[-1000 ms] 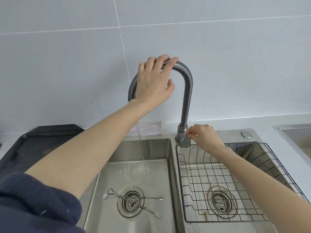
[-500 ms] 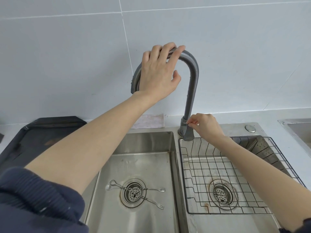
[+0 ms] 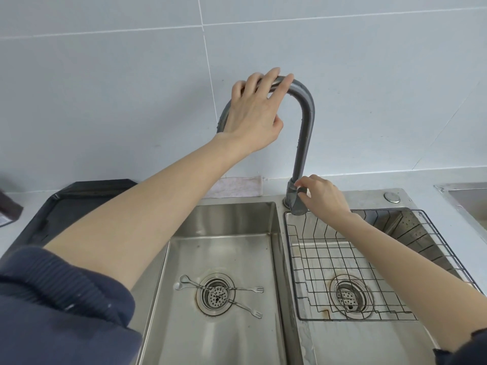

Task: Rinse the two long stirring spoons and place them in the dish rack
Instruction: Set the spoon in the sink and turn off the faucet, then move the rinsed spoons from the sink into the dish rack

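Left hand (image 3: 253, 114) curled over top bend of faucet (image 3: 305, 122), gripping spout. Right hand (image 3: 322, 194) pinches faucet handle (image 3: 299, 204) at base. Two stirring spoons (image 3: 221, 293) lie crossed over drain (image 3: 216, 296) of left basin, well below left hand; dish rack (image 3: 355, 272) under right forearm. No water stream visible. Risks: handle opened too hard, water splashes onto counter (image 3: 421, 177); thin spoons hard to pinch off strainer, may slip.
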Available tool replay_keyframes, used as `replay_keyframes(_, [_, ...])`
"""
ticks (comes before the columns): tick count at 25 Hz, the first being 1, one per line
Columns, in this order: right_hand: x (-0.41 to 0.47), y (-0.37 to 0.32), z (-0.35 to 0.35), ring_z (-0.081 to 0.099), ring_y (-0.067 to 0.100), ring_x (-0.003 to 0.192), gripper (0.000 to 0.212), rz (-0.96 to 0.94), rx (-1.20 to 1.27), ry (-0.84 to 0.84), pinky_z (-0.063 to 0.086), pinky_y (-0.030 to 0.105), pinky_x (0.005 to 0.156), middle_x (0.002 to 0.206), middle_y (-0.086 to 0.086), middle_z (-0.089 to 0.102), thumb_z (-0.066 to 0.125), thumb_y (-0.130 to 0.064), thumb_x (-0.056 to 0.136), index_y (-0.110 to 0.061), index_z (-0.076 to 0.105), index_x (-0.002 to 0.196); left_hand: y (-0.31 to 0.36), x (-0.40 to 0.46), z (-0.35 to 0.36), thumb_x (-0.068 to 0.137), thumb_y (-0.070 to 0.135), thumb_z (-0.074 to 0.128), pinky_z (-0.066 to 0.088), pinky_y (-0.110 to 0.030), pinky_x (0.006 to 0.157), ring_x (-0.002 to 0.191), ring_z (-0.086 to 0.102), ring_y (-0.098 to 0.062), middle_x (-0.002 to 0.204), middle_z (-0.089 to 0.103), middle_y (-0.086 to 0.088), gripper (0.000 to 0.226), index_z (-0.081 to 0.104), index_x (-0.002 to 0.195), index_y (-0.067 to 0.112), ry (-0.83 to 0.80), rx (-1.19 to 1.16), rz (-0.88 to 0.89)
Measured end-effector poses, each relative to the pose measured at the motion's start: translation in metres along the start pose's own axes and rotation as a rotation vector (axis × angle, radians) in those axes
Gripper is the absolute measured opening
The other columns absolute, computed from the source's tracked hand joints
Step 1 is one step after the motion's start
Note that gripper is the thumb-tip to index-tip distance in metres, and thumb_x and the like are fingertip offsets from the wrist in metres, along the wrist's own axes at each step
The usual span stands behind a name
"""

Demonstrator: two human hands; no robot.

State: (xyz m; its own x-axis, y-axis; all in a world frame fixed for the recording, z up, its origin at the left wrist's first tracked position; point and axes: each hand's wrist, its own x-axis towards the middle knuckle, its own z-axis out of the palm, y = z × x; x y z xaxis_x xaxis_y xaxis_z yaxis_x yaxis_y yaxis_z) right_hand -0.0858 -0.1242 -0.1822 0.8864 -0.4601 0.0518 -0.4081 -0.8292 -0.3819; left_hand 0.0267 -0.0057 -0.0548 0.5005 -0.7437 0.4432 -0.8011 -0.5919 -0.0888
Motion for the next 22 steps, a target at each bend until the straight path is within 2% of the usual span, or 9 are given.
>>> replay_keyframes(4, [-0.018, -0.014, 0.003, 0.050, 0.029, 0.118, 0.040, -0.112, -0.016, 0.042, 0.039, 0.040, 0.099, 0.137, 0.008, 0.047, 0.049, -0.007, 0.090, -0.012, 0.049, 0.130, 0.000, -0.028, -0.009, 0.088, 0.017, 0.040, 0.005, -0.049, 0.117, 0.145, 0.004, -0.031, 0.158, 0.005, -0.010, 0.059, 0.020, 0.144, 0.017, -0.051, 0.047, 0.016])
replay_keyframes(7, [-0.030, -0.028, 0.014, 0.045, 0.029, 0.126, 0.045, -0.148, -0.013, 0.008, 0.034, 0.042, 0.105, 0.142, 0.009, 0.043, 0.048, -0.007, 0.091, -0.012, 0.043, 0.135, -0.009, -0.068, -0.004, 0.090, 0.016, 0.038, -0.001, -0.050, 0.117, 0.146, -0.001, -0.029, 0.158, 0.004, -0.011, 0.055, 0.023, 0.143, 0.017, -0.112, 0.109, 0.075])
replay_keyframes(10, [-0.042, -0.041, 0.030, 0.039, 0.028, 0.132, 0.046, -0.143, -0.023, -0.068, 0.031, 0.042, 0.109, 0.145, 0.007, 0.041, 0.047, -0.010, 0.092, -0.013, 0.040, 0.138, -0.018, -0.107, 0.008, 0.092, 0.018, 0.037, 0.001, -0.047, 0.118, 0.146, -0.001, -0.026, 0.158, 0.004, -0.010, 0.055, 0.020, 0.144, 0.018, -0.221, 0.073, 0.018])
replay_keyframes(16, [-0.060, -0.059, 0.067, 0.040, 0.027, 0.132, 0.048, -0.136, -0.043, -0.233, 0.028, 0.042, 0.111, 0.148, 0.006, 0.038, 0.047, -0.013, 0.093, -0.014, 0.037, 0.140, -0.038, -0.166, 0.038, 0.092, 0.017, 0.037, 0.006, -0.046, 0.118, 0.146, 0.005, -0.026, 0.158, 0.008, -0.010, 0.055, 0.021, 0.144, 0.017, -0.383, -0.051, -0.161])
replay_keyframes(22, [-0.062, -0.064, 0.110, 0.042, 0.027, 0.130, 0.044, -0.104, -0.082, -0.367, 0.032, 0.039, 0.107, 0.142, 0.008, 0.045, 0.044, -0.016, 0.093, -0.013, 0.040, 0.137, -0.056, -0.208, 0.080, 0.092, 0.020, 0.037, 0.016, -0.044, 0.116, 0.142, 0.021, -0.024, 0.154, 0.021, -0.010, 0.053, 0.023, 0.143, 0.016, -0.534, -0.122, -0.233])
